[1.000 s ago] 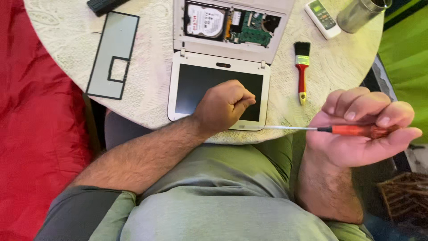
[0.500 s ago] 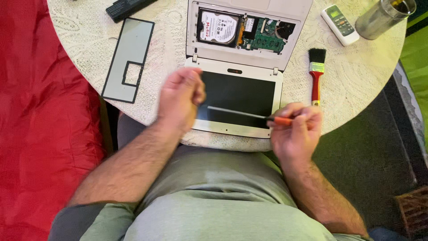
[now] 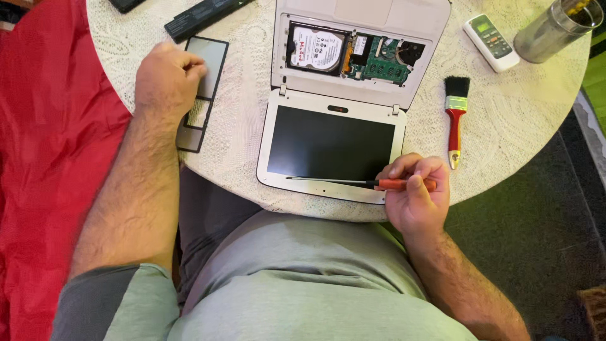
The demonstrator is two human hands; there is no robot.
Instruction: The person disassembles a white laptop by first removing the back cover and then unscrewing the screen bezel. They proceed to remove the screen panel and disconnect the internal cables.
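So from the head view, the small white laptop point(image 3: 334, 126) sits opened flat on the round lace-covered surface point(image 3: 252, 145), with its bottom cover already off: the hard drive point(image 3: 315, 49) and the green board point(image 3: 382, 60) are bare, and the black cover panel point(image 3: 202, 95) lies off to the laptop's left. Looks to me like the opening-up part is done and the inside work isn't. The right hand point(image 3: 413, 192) has its fingers wrapped tight around the red-handled screwdriver point(image 3: 353, 182), which lies across the bottom edge of the laptop's screen half, long axis running side to side, tip pointing left. The left hand point(image 3: 167, 79) rests loosely curled on that cover panel, not clearly gripping it. A red-handled brush point(image 3: 454, 120) sits just right of the laptop, a black battery point(image 3: 205, 16) beyond the panel.
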